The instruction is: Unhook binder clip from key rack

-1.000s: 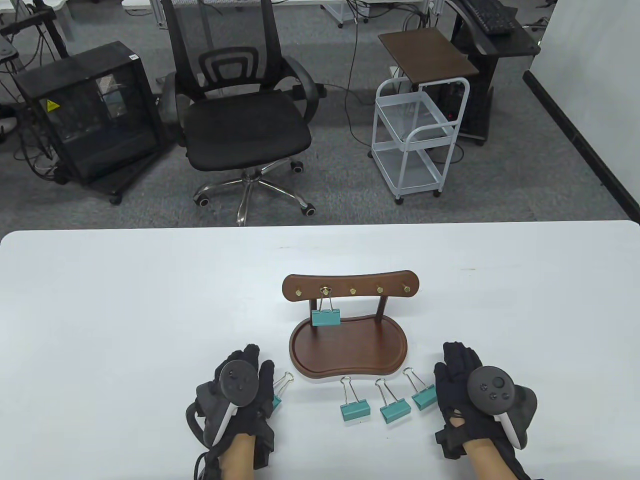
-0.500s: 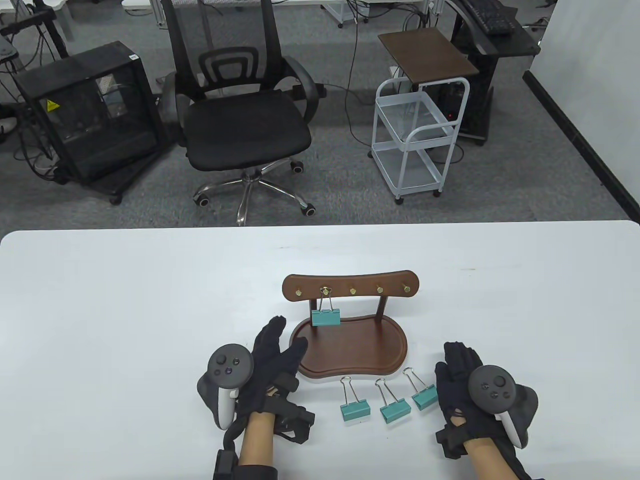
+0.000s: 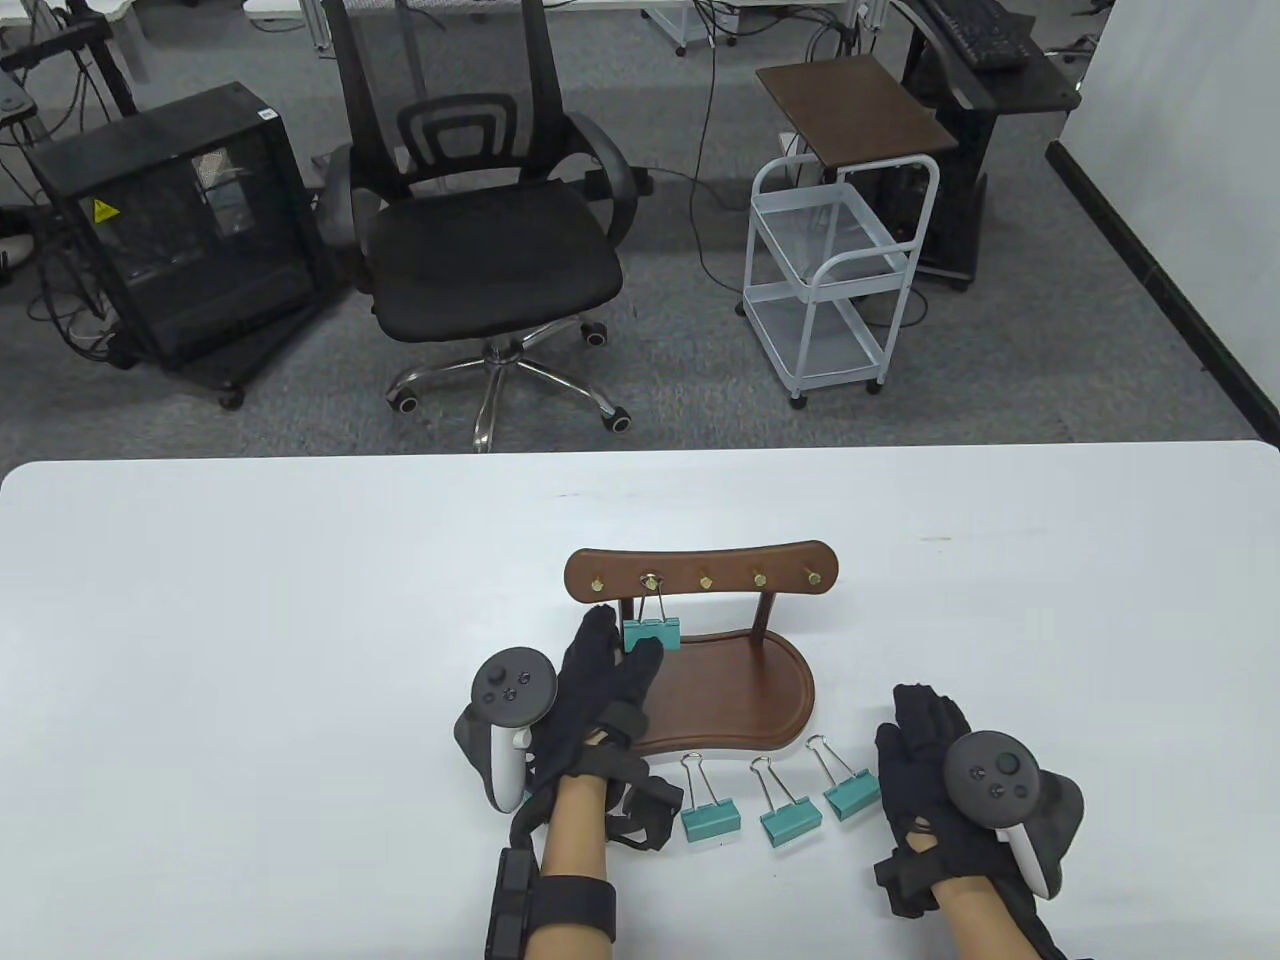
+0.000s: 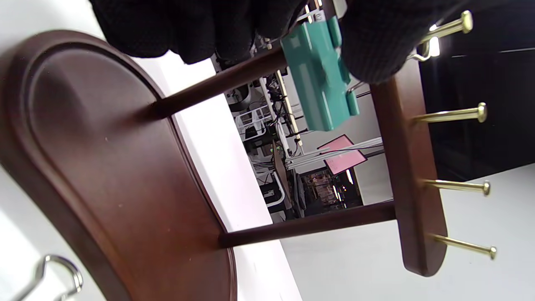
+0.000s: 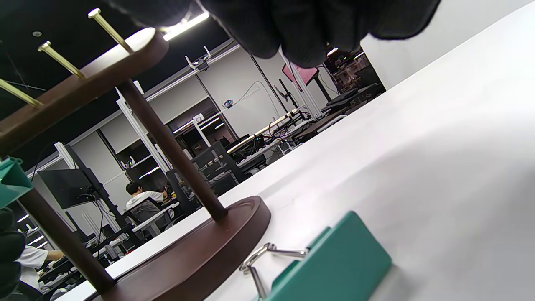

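A teal binder clip (image 3: 652,635) hangs by its wire handle from the second brass hook of the wooden key rack (image 3: 700,572). My left hand (image 3: 625,636) reaches over the rack's tray base (image 3: 740,700). In the left wrist view its thumb and fingers (image 4: 368,46) pinch the clip's body (image 4: 322,83), whose wire loop still sits on the hook. My right hand (image 3: 902,716) rests flat on the table, open and empty, beside the rightmost loose clip (image 3: 850,795). That clip also shows in the right wrist view (image 5: 334,263).
Two more teal clips (image 3: 710,818) (image 3: 790,822) lie on the white table in front of the tray. The rack's other brass hooks (image 4: 455,186) are bare. A wire clip handle (image 4: 58,271) lies by the tray's left edge. An office chair and cart stand beyond the table.
My left hand has left the clip it set down at the front left and moved forward and right to the hanging clip. My right hand has barely moved.
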`<state>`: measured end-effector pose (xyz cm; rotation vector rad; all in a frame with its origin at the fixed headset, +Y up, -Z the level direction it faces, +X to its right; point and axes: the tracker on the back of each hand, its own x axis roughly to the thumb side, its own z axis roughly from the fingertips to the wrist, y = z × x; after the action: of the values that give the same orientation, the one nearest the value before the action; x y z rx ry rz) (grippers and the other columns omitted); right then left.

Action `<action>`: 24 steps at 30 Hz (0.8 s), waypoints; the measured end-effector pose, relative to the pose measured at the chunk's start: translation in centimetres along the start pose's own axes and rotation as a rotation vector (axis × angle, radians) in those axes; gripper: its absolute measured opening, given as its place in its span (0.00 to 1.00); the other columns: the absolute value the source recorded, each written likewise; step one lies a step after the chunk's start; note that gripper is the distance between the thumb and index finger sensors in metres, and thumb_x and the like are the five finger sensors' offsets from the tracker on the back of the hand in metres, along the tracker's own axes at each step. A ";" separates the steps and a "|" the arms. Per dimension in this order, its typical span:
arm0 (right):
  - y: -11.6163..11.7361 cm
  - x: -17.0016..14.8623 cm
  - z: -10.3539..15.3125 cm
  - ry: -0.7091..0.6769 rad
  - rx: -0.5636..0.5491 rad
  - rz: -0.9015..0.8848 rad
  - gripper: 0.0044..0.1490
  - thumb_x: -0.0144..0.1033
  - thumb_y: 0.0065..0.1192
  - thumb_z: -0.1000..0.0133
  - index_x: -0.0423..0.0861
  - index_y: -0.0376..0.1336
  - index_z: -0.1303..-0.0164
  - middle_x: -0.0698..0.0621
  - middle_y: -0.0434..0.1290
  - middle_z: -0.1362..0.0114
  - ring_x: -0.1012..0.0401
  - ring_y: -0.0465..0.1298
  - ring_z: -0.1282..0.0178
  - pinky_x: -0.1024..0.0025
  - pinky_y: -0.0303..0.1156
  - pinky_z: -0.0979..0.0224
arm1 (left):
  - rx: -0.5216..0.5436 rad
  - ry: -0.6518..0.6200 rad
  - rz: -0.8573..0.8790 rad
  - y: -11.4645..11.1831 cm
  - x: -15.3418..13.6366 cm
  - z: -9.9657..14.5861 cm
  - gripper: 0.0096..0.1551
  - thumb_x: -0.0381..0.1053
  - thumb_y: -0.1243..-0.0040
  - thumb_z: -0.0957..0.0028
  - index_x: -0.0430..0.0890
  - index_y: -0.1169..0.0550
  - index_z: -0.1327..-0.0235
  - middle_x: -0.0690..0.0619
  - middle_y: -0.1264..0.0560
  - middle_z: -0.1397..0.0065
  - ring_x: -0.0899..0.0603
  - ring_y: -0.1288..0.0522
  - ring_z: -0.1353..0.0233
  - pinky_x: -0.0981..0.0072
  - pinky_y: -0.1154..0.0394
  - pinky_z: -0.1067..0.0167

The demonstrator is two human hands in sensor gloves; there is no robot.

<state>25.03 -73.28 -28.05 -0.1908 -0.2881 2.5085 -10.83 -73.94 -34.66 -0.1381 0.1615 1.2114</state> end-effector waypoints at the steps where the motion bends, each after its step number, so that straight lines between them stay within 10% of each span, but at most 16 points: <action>1: 0.0 0.0 0.0 0.001 0.000 -0.001 0.37 0.53 0.51 0.52 0.47 0.59 0.34 0.43 0.62 0.25 0.44 0.59 0.27 0.49 0.62 0.29 | -0.007 0.011 0.013 -0.1 -0.1 -0.1 0.49 0.69 0.40 0.43 0.53 0.44 0.13 0.47 0.40 0.13 0.36 0.36 0.16 0.39 0.31 0.28; 24: -0.1 -0.2 0.0 0.008 0.004 -0.017 0.37 0.53 0.51 0.52 0.47 0.59 0.35 0.43 0.63 0.25 0.44 0.59 0.27 0.49 0.62 0.30 | -0.076 0.007 0.185 -0.6 -0.5 -0.6 0.35 0.60 0.47 0.37 0.57 0.41 0.18 0.51 0.33 0.21 0.43 0.28 0.25 0.46 0.28 0.31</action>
<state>25.22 -73.28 -28.05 -0.1965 -0.2804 2.4906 -10.44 -74.69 -35.19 -0.1974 0.1367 1.4026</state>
